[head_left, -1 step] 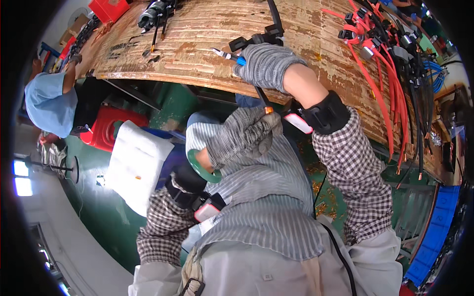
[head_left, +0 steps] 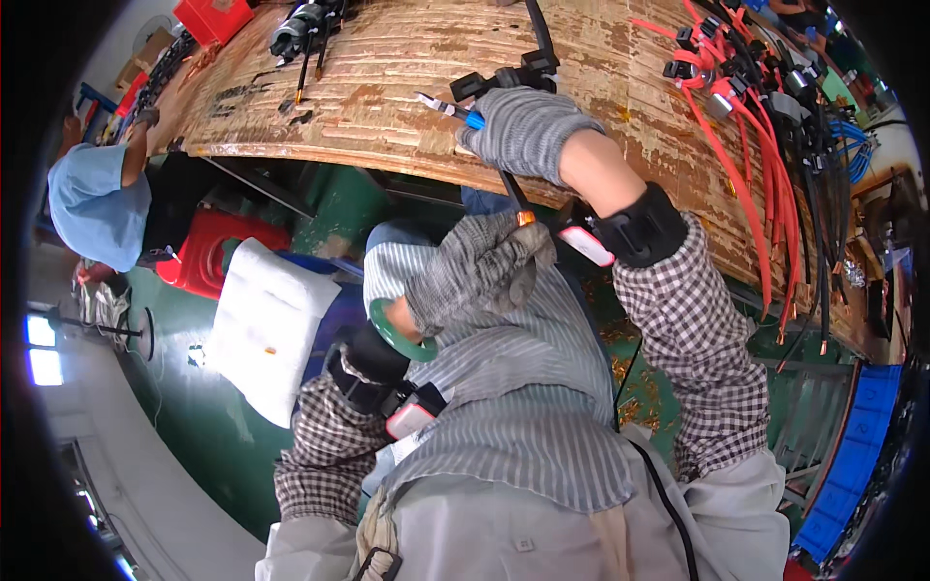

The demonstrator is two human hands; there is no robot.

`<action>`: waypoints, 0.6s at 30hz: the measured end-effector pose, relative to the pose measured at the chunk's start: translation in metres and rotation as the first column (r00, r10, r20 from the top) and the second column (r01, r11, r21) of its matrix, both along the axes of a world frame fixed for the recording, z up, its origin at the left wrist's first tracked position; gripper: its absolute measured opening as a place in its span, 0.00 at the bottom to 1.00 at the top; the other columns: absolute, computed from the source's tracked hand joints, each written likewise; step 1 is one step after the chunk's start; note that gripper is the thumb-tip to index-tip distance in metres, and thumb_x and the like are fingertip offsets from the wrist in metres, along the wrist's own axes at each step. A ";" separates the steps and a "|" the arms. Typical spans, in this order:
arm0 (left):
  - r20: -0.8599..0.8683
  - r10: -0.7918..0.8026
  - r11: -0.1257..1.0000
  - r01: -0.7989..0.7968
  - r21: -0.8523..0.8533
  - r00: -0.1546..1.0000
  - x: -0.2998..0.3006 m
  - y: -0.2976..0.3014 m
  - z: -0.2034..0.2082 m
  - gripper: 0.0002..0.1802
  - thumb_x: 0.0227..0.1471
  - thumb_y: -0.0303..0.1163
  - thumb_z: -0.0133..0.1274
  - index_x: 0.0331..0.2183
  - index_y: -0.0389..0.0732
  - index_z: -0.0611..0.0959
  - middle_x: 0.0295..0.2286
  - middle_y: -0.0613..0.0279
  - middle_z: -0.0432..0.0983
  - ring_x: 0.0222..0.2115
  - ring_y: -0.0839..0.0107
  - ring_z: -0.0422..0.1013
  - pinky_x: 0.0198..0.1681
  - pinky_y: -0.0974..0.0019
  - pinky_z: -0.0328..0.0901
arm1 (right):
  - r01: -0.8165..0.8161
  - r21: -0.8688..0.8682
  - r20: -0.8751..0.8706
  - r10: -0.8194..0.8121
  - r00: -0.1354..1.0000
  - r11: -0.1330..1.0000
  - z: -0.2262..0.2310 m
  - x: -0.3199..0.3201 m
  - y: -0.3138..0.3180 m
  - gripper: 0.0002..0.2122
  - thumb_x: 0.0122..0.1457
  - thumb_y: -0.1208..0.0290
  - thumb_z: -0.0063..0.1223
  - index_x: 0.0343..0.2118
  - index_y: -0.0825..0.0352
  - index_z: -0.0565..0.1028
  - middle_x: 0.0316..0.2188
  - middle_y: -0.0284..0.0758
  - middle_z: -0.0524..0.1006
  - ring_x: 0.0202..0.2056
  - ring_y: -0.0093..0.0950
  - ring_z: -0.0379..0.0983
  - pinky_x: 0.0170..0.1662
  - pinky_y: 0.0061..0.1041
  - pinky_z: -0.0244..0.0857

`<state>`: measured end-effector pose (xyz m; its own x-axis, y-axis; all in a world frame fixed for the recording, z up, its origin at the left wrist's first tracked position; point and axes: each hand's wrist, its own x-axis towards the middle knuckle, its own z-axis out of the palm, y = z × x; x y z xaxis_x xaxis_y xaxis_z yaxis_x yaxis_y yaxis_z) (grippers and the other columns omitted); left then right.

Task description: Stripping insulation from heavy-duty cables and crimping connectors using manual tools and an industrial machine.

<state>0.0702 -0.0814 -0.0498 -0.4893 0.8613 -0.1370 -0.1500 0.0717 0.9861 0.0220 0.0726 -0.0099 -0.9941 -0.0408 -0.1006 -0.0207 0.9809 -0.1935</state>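
My right hand (head_left: 528,131), in a grey knit glove, is closed at the bench's near edge around blue-handled pliers (head_left: 448,107), whose metal tip points left. Below that hand a black cable (head_left: 511,184) slants down over the edge to an orange, copper-like end (head_left: 525,218). That end touches or lies just at my left hand (head_left: 475,271), gloved too, with its fingers curled closed above my lap. What the left fingers grip is hidden. A green ring (head_left: 402,334) circles my left wrist. Black connectors (head_left: 504,79) on a cable lie just beyond my right hand.
Red cables (head_left: 741,155) with black fittings hang over the worn wooden bench (head_left: 387,116) at right. Another black cable assembly (head_left: 300,34) lies at far left, near a red bin (head_left: 213,17). A co-worker (head_left: 102,198) works at left, by a red stool (head_left: 208,252) and a white-covered seat (head_left: 266,329).
My left forearm has shifted very slightly to the right. Otherwise both hands, the pliers and the cable stay almost where they were.
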 end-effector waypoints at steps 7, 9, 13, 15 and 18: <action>0.136 0.099 0.988 -0.113 0.102 0.986 0.004 -0.006 -0.002 0.16 0.57 0.38 0.43 0.34 0.34 0.76 0.14 0.67 0.67 0.14 0.82 0.62 0.19 0.77 0.56 | 0.090 -0.361 -0.118 -0.141 0.983 0.928 -0.009 0.033 0.010 0.24 0.53 0.46 0.43 0.26 0.69 0.72 0.22 0.46 0.73 0.29 0.42 0.72 0.37 0.39 0.64; 0.176 0.098 0.988 -0.116 0.098 0.980 0.003 -0.008 0.000 0.14 0.56 0.37 0.45 0.34 0.35 0.77 0.16 0.68 0.67 0.16 0.82 0.62 0.19 0.78 0.56 | 0.082 -0.350 -0.276 -0.187 0.943 0.933 -0.010 0.059 0.014 0.22 0.52 0.49 0.46 0.27 0.69 0.72 0.23 0.45 0.73 0.29 0.42 0.71 0.37 0.38 0.64; 0.077 0.126 0.986 -0.134 0.098 0.989 0.002 -0.003 0.001 0.15 0.56 0.36 0.45 0.35 0.33 0.77 0.15 0.66 0.68 0.15 0.81 0.64 0.20 0.77 0.58 | 0.097 0.165 -0.607 0.024 0.794 0.981 -0.009 0.097 0.040 0.18 0.45 0.56 0.54 0.30 0.68 0.72 0.26 0.42 0.71 0.32 0.40 0.69 0.40 0.36 0.63; -0.015 0.134 0.986 -0.132 0.102 0.991 0.001 -0.002 0.001 0.16 0.56 0.36 0.45 0.36 0.32 0.77 0.15 0.65 0.69 0.15 0.81 0.64 0.20 0.78 0.58 | 0.060 0.193 -0.567 0.062 0.822 0.979 -0.010 0.110 0.042 0.19 0.42 0.57 0.55 0.32 0.68 0.72 0.27 0.41 0.70 0.34 0.40 0.68 0.43 0.37 0.61; -0.003 0.132 0.989 -0.131 0.071 0.991 -0.001 0.000 0.002 0.15 0.55 0.35 0.46 0.36 0.31 0.77 0.15 0.65 0.70 0.15 0.81 0.64 0.20 0.77 0.59 | 0.031 0.250 -0.543 0.113 0.832 0.968 -0.010 0.118 0.045 0.20 0.38 0.59 0.56 0.33 0.67 0.73 0.29 0.40 0.69 0.36 0.40 0.66 0.46 0.39 0.59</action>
